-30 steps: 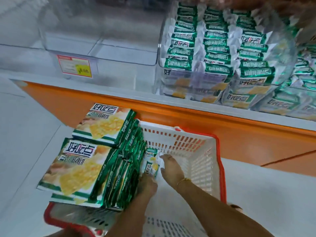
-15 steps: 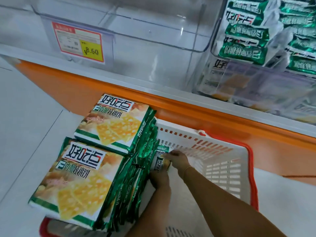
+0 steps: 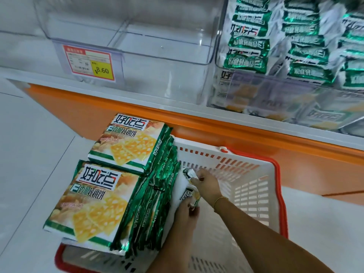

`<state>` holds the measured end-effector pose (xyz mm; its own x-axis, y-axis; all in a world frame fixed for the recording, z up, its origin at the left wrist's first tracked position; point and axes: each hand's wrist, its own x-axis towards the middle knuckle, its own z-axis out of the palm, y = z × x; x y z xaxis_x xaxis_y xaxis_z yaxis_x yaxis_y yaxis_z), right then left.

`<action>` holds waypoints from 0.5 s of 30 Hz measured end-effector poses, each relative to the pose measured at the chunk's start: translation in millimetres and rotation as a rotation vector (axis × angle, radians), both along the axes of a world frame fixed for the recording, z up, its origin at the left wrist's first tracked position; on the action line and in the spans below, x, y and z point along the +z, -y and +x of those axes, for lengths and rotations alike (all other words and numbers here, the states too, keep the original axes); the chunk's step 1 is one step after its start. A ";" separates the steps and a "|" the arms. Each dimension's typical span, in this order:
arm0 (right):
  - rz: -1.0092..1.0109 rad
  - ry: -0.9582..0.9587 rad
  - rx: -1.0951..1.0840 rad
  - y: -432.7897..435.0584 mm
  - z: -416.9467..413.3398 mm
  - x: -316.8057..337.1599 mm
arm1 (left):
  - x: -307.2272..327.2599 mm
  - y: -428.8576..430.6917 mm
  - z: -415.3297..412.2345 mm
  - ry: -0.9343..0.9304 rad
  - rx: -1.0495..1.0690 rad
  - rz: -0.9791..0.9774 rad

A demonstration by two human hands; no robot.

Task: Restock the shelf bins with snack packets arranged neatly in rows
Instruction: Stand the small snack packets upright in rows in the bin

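Down in the basket (image 3: 254, 186), both hands, left (image 3: 186, 212), right (image 3: 206, 185), pinching small snack packets (image 3: 190, 195)

"8.60" on price tag (image 3: 89, 63); "好吃点", seemingly, on big packets (image 3: 92, 201).

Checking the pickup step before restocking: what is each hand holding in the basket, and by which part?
Both hold small snack packets: right hand pinches one packet's end; left hand grips another's lower end.
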<state>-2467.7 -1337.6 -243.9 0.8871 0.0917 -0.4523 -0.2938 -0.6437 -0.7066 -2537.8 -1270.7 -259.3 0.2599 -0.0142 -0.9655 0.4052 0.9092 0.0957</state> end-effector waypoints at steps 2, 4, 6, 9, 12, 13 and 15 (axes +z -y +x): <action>-0.004 0.069 0.029 14.2 -0.1 20.0 | 9.1 -0.3 -1.1 0.026 -0.044 0.034; 0.039 0.077 0.050 31.2 0.3 44.0 | 20.2 0.1 -0.8 0.065 -0.114 0.091; 0.193 -0.016 0.023 48.6 -1.8 69.2 | 34.1 2.7 0.6 0.138 -0.161 0.127; 0.471 -0.161 -0.082 69.6 -11.8 99.1 | 61.8 9.1 2.5 0.258 -0.123 0.122; 0.559 -0.147 -0.188 83.1 -26.4 121.2 | 95.8 17.1 0.9 0.414 -0.114 0.116; 0.567 -0.129 -0.211 86.4 -30.3 128.9 | 106.9 20.2 -0.4 0.478 -0.137 0.133; 0.562 -0.106 -0.221 92.3 -35.8 146.4 | 131.3 27.0 -4.8 0.630 -0.210 0.182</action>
<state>-2503.5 -1429.9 -97.5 0.8652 0.1608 -0.4750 -0.4650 -0.0971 -0.8799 -2542.6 -1297.7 -128.0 0.7822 0.0228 -0.6227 0.3877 0.7645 0.5150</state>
